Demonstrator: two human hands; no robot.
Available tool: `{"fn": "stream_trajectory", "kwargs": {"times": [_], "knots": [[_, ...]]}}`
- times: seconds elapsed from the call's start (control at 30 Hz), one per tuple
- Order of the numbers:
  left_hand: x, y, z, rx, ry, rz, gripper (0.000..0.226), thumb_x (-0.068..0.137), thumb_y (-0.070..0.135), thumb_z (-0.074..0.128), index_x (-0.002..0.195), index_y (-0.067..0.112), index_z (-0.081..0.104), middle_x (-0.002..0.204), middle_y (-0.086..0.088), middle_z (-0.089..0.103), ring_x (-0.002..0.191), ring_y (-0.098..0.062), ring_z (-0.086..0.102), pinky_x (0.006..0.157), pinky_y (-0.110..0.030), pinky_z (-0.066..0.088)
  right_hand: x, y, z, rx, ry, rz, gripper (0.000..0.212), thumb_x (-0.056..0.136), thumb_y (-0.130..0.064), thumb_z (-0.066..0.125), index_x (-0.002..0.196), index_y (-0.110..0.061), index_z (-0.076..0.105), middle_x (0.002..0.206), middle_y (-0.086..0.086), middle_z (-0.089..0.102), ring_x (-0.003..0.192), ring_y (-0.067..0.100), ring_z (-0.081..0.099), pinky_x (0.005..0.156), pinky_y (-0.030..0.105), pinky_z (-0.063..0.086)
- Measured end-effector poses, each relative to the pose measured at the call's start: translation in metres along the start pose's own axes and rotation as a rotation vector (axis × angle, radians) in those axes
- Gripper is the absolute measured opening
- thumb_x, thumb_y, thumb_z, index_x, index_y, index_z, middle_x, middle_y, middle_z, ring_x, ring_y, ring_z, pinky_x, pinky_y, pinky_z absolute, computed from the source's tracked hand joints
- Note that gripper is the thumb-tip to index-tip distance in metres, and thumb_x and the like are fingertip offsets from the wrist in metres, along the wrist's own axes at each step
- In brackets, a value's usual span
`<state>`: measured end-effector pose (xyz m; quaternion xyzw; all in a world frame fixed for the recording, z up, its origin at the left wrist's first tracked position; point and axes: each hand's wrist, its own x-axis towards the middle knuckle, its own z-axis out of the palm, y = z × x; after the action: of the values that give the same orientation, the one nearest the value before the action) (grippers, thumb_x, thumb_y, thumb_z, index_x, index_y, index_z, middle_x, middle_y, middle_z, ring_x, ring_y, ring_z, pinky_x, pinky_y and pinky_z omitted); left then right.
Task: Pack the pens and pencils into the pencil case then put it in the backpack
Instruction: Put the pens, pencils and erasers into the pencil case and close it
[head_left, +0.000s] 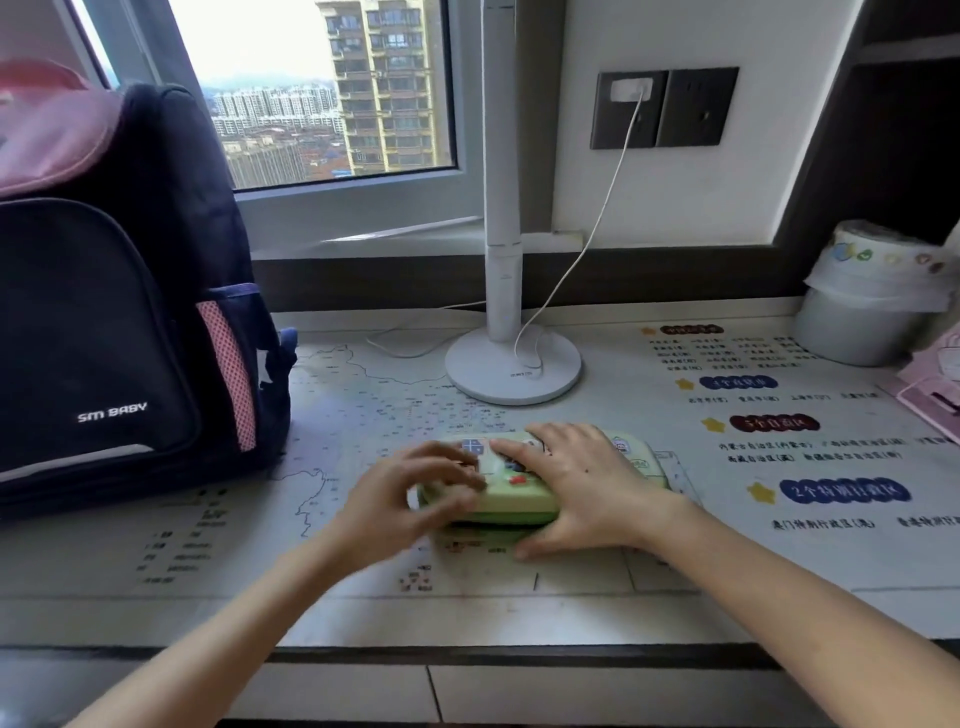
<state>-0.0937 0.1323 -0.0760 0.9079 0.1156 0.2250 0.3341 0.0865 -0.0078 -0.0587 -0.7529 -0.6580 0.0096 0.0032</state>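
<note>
Resting spread and flat, the right hand's (582, 483) fingers (519, 451) cover the green pencil case (524, 501); the blurred left hand (400, 499) curls round its left end. It lies mid-desk mat (571, 597), right of the upright backpack (104, 312).

Left hand (405, 499) blurred, fingers curled — right hand (576, 483) palm-down, fingers spread flat.

Open surface (363, 415) lies between pencil case (524, 499) and backpack (119, 322); the lamp base (511, 366) stands just behind the case.
</note>
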Motion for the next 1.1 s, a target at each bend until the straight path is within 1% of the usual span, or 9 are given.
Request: {"fn": "stream_trajectory", "kwargs": {"times": [0.1, 0.17, 0.33, 0.47, 0.63, 0.73, 0.8, 0.87, 1.1], "knots": [[0.027, -0.008, -0.012, -0.233, 0.006, -0.275, 0.045, 0.089, 0.053, 0.041, 0.118, 0.025, 0.059, 0.122, 0.013, 0.058, 0.113, -0.008, 0.053, 0.092, -0.024, 0.045, -0.001, -0.001, 0.005, -0.038, 0.046, -0.001, 0.100, 0.066, -0.075, 0.056, 0.145, -0.041, 0.006, 0.151, 0.007, 0.020, 0.135, 0.024, 0.021, 0.112, 0.038, 0.014], [0.048, -0.015, -0.011, -0.392, -0.148, -0.438, 0.040, 0.096, 0.038, 0.034, 0.129, 0.022, 0.050, 0.126, 0.005, 0.056, 0.116, -0.012, 0.052, 0.092, -0.022, 0.044, -0.001, -0.001, 0.007, -0.044, 0.055, 0.002, 0.099, 0.066, -0.075, 0.056, 0.145, -0.041, 0.007, 0.150, 0.008, 0.022, 0.134, 0.025, 0.022, 0.112, 0.038, 0.014], [0.075, -0.027, -0.005, -0.567, -0.314, -0.584, 0.024, 0.096, 0.018, 0.044, 0.100, 0.004, 0.063, 0.090, -0.008, 0.066, 0.070, -0.009, 0.066, 0.058, -0.016, 0.052, -0.001, -0.001, 0.007, -0.035, 0.052, 0.008, 0.098, 0.066, -0.073, 0.057, 0.145, -0.041, 0.008, 0.150, 0.006, 0.022, 0.134, 0.025, 0.023, 0.112, 0.038, 0.015], [0.075, -0.036, -0.014, -0.576, -0.329, -0.636, 0.020, 0.095, 0.014, 0.044, 0.095, 0.004, 0.062, 0.086, -0.006, 0.065, 0.069, -0.008, 0.064, 0.058, -0.016, 0.051, -0.001, -0.001, 0.008, -0.015, 0.055, 0.013, 0.098, 0.065, -0.074, 0.057, 0.145, -0.042, 0.010, 0.150, 0.006, 0.024, 0.134, 0.025, 0.024, 0.112, 0.038, 0.015], [0.067, -0.042, -0.021, -0.431, -0.349, -0.537, 0.026, 0.094, 0.010, 0.046, 0.115, 0.002, 0.059, 0.099, -0.002, 0.066, 0.089, -0.011, 0.062, 0.071, -0.016, 0.052, 0.000, 0.000, 0.009, 0.010, 0.055, 0.022, 0.098, 0.063, -0.075, 0.056, 0.144, -0.043, 0.012, 0.150, 0.005, 0.025, 0.134, 0.024, 0.025, 0.112, 0.038, 0.015], [0.065, -0.043, -0.015, 0.030, -0.239, -0.297, 0.024, 0.093, 0.005, 0.050, 0.110, 0.004, 0.065, 0.104, -0.007, 0.068, 0.092, -0.014, 0.062, 0.082, -0.022, 0.051, 0.001, 0.000, 0.009, 0.007, 0.062, 0.029, 0.098, 0.060, -0.078, 0.053, 0.144, -0.044, 0.013, 0.149, 0.004, 0.027, 0.133, 0.023, 0.027, 0.112, 0.038, 0.017], [0.060, -0.048, -0.013, 0.278, -0.159, -0.099, 0.023, 0.091, 0.002, 0.051, 0.107, 0.004, 0.067, 0.105, -0.010, 0.069, 0.091, -0.017, 0.061, 0.079, -0.018, 0.044, 0.001, -0.001, 0.010, 0.028, 0.069, 0.038, 0.097, 0.061, -0.075, 0.057, 0.144, -0.042, 0.018, 0.148, 0.004, 0.029, 0.133, 0.023, 0.028, 0.111, 0.038, 0.018], [0.050, -0.051, -0.017, 0.360, -0.137, -0.013, 0.022, 0.091, 0.002, 0.051, 0.106, 0.003, 0.067, 0.102, -0.011, 0.067, 0.089, -0.018, 0.059, 0.076, -0.014, 0.040, 0.000, -0.001, 0.011, 0.040, 0.086, 0.041, 0.096, 0.062, -0.073, 0.061, 0.143, -0.042, 0.020, 0.147, 0.004, 0.030, 0.133, 0.024, 0.028, 0.110, 0.037, 0.019], [-0.022, -0.027, -0.019, 0.578, -0.017, -0.011, 0.015, 0.091, 0.012, 0.055, 0.092, 0.006, 0.068, 0.088, -0.009, 0.069, 0.081, -0.026, 0.062, 0.068, -0.023, 0.039, 0.000, -0.002, 0.012, 0.007, 0.116, 0.048, 0.095, 0.062, -0.072, 0.060, 0.143, -0.042, 0.020, 0.146, 0.004, 0.032, 0.132, 0.023, 0.030, 0.109, 0.036, 0.021]]}}
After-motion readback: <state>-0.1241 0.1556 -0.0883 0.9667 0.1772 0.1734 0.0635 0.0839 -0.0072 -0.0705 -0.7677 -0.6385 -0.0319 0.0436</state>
